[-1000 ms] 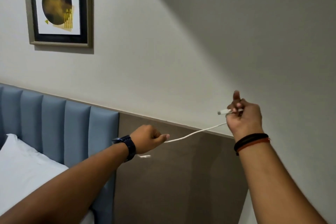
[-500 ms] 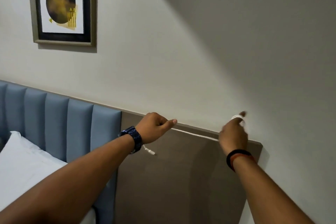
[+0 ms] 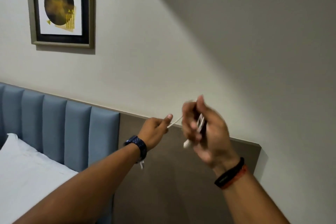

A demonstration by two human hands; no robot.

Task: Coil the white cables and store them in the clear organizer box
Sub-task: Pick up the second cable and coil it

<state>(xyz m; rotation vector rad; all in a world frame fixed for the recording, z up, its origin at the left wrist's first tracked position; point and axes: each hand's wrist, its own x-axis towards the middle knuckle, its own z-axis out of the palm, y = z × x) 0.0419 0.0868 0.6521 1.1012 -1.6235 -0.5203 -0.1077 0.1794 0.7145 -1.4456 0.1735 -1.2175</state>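
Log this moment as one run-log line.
step: coiling | left hand: pinching white cable | right hand: winding loops, blurred | organizer box: not in view

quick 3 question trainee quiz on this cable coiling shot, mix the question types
1. True or false: the clear organizer box is in view.
2. Which of the two hands has cable loops wound around its fingers? A left B right
3. Fill in: the wrist of the left hand wears a dark blue ____.

Key
1. False; only wall, headboard, pillow and framed picture show.
2. B; the white cable runs from the left hand's pinch to loops on the blurred right hand.
3. watch
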